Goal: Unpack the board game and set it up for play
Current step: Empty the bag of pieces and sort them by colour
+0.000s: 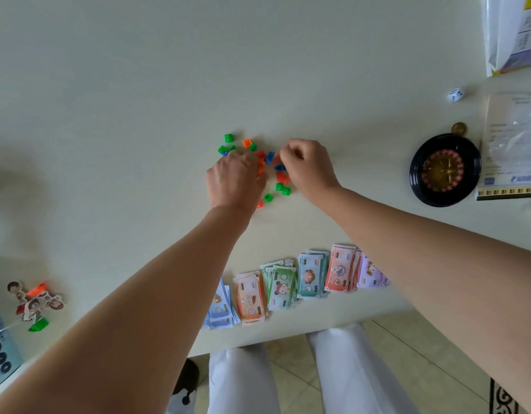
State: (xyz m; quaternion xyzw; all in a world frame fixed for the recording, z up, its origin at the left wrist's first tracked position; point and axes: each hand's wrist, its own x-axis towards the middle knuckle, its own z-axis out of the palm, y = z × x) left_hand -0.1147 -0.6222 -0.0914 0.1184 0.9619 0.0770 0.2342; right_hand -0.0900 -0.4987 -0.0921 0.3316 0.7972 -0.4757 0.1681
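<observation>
I see the left hand (233,180) palm-down on a scatter of small green, orange and blue plastic houses (283,189) on the pale cream table (109,100), its fingertips hidden. The right hand (307,167) curls its fingers against a blue house (269,157); whether it grips, I cannot tell. Stacks of coloured paper play money (288,282) line the near edge.

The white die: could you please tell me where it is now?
In the head view the white die lies at upper right on the table, beyond the roulette wheel, left of the plastic-wrapped leaflet.
</observation>
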